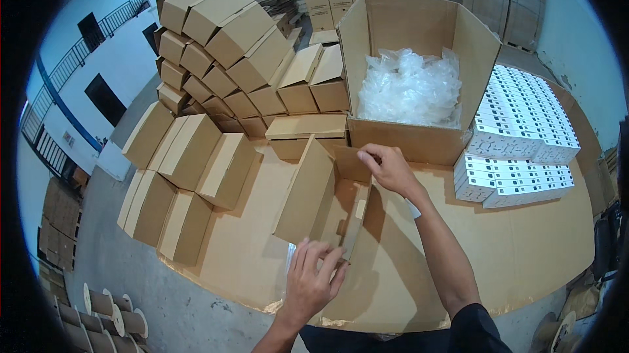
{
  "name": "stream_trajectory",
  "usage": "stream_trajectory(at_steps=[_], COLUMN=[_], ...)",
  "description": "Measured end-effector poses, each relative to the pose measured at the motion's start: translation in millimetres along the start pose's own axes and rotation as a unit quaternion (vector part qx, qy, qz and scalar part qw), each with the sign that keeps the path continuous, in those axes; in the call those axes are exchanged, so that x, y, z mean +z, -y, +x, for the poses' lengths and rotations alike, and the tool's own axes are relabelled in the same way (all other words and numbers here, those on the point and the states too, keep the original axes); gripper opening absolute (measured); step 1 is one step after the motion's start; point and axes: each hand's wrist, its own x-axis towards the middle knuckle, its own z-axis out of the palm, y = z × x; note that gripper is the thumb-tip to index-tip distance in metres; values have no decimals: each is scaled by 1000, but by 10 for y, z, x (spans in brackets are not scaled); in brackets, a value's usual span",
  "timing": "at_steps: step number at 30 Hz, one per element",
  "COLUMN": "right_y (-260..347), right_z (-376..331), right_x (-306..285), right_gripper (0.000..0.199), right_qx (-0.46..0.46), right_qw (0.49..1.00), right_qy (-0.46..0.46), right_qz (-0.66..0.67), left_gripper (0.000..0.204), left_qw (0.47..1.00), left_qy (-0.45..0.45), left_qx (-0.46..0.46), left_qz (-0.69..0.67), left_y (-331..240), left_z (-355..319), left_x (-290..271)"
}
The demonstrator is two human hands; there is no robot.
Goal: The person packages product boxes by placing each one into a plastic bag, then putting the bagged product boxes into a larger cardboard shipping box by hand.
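A small brown cardboard box [306, 196] stands on the table before me. Its long lid flap is raised on the left, and the inside shows on the right. My right hand [391, 171] pinches the flap at the far right corner of this box. At the near end, my left hand [313, 275] has its fingers bent and spread, slightly blurred, close against the lower edge. Whether those fingers touch the cardboard, I cannot tell.
Closed brown boxes [190, 150] stand at the left, with a tall stack [229, 38] behind them. A large open carton [406, 140] holds clear plastic bags [409, 87]. White printed boxes [524, 114] are stacked at the right. Wooden spools [101, 304] lie on the floor.
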Motion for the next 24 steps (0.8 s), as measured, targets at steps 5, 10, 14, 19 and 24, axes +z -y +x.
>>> stream_trajectory(at_steps=[5, 10, 14, 19, 24], right_y=[-251, -495, -475, 183, 450], right_z=[165, 208, 121, -308, -691], right_x=[224, 337, 376, 53, 76], right_gripper=[38, 37, 29, 27, 27], right_qx=[83, 174, 116, -15, -122], right_qw=[993, 980, 965, 988, 985], right_qy=[-85, -97, -224, -150, 109], right_qz=[-21, 12, 66, 19, -63], left_gripper=[41, 57, 87, 117, 126], left_qw=[999, 991, 990, 926, 899], left_qy=[-40, 10, -88, -154, -138], left_qx=[-35, -115, -94, -310, -325], left_qz=[8, -63, -50, -147, -259], left_y=[-48, -153, -106, -79, -23], left_z=[-523, -755, -990, -965, -677], left_x=[80, 270, 328, 492, 735])
